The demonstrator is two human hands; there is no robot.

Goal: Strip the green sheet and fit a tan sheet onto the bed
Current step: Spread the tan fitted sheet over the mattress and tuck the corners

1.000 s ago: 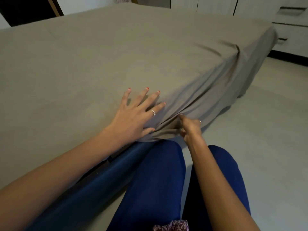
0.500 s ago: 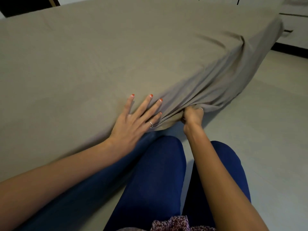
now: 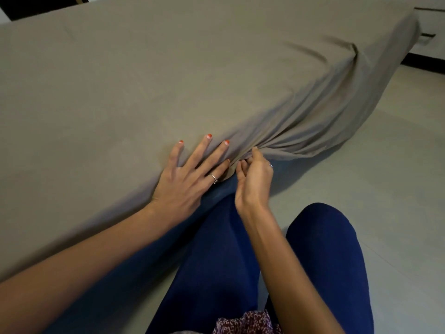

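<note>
The tan sheet (image 3: 192, 75) covers the whole top of the bed and hangs in gathered folds over the near side edge. My left hand (image 3: 190, 174) lies flat on the sheet at that edge, fingers spread and straight. Just to its right, my right hand (image 3: 252, 177) has its fingers curled and pinches a bunch of the hanging sheet at the fold. A dark blue mattress side (image 3: 216, 191) shows below the sheet's hem between the hands. No green sheet is in view.
My legs in dark blue trousers (image 3: 216, 261) stand against the bed side. Pale floor (image 3: 373, 165) stretches to the right. White drawers (image 3: 431, 22) stand at the far right beyond the bed corner.
My right hand has turned palm up and shifted its hold on the bunched sheet edge. My left hand stays flat on the sheet. The camera has tilted further down.
</note>
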